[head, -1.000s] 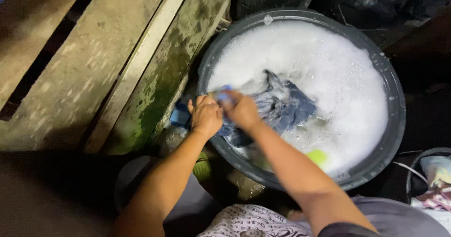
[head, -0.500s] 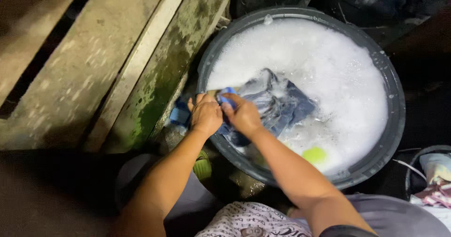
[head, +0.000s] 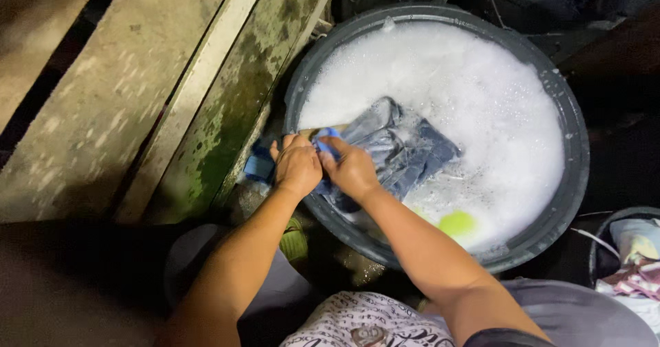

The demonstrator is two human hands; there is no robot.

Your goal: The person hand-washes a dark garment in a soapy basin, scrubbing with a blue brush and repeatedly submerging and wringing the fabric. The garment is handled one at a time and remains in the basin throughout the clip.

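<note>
A dark round basin (head: pixel 574 175) full of white suds stands in front of me. A wet blue-grey garment (head: pixel 402 148) lies in the foam at the basin's near left rim. My left hand (head: pixel 297 167) and my right hand (head: pixel 352 168) are pressed side by side, both closed on a bunched fold of this garment at the rim. A bright blue bit (head: pixel 328 135) shows between the hands; I cannot tell what it is. A yellow-green object (head: pixel 457 223) floats in the suds near my right forearm.
Weathered wooden planks with green moss (head: pixel 206 134) slope along the left. A blue object (head: pixel 260 165) lies between planks and basin. A second tub (head: pixel 629 258) with pale clothes sits at the right edge. Dark things crowd the top right.
Both hands have shifted slightly along the basin's rim while still clutching the garment, and the cloth's folds lie a little differently in the foam.
</note>
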